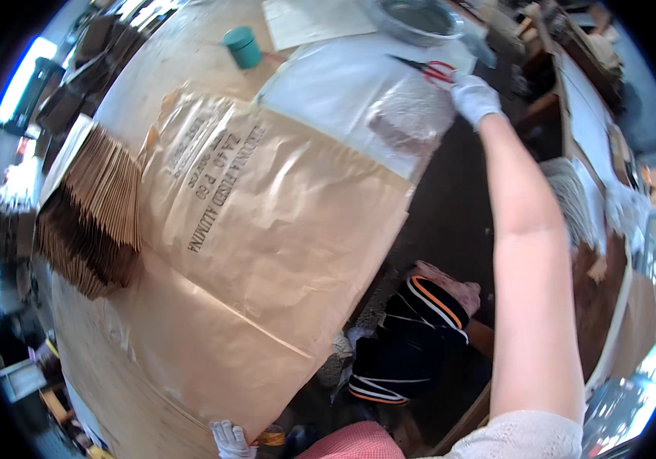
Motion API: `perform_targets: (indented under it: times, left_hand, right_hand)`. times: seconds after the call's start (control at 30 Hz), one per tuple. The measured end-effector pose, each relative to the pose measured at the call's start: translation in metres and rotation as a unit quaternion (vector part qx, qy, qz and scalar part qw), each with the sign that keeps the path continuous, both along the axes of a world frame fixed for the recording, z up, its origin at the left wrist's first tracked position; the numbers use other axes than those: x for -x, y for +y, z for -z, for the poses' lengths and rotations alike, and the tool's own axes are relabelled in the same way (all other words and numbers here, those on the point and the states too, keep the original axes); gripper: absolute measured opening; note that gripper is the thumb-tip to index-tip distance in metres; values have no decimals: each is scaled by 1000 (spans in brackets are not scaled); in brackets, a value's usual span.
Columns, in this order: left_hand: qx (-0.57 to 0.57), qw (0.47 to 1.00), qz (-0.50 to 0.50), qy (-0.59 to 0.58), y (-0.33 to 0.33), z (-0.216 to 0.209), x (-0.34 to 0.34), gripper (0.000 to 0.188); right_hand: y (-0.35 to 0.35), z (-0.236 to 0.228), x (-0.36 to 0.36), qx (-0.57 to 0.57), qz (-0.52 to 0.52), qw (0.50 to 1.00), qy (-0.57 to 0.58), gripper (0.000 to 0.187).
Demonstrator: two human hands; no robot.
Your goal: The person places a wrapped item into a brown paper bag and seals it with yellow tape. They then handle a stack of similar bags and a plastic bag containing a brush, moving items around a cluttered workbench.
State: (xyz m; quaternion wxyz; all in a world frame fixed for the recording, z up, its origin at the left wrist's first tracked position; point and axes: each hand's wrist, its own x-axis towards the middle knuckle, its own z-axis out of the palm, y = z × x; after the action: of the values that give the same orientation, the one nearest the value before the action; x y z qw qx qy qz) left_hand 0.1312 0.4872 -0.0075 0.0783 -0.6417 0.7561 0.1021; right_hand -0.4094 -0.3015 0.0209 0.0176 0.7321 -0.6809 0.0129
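Observation:
A large brown paper sack [289,199] with dark printed lettering lies flat across the table, creased across its lower part. My right arm is stretched far out. Its white-gloved hand [475,99] has its fingers closed at the red handles of a pair of scissors [436,71], whose dark blades point left. Beside them, a clear plastic-wrapped packet [412,115] rests on a white sheet [320,84]. At the near edge, my left hand [232,440], also white-gloved, lies with fingers extended beside the sack's lower corner; its lower part is cut off by the picture.
A stack of folded brown paper [102,210] stands at the table's left. Farther back are a teal cup [242,47] and a metal basin [419,19]. Dark striped fabric [412,340] lies below the table's right edge. White bundled material [569,199] is at the right.

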Motion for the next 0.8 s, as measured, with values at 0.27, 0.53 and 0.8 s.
perform_targets:
  times: [0.27,0.53,0.8]
  left_hand:
    - [-28,999,-41,-22,-53,-12,25,56]
    - [-54,996,-66,-1,-78,-29,34,54]
    - [-37,996,-78,19,-77,-42,37,57]
  right_hand:
    - [-111,67,60,-89,55,987,119,48]
    - [-110,36,24,-35,7,994,107,35]
    - [5,-66,20,97,-85,982,136,36]
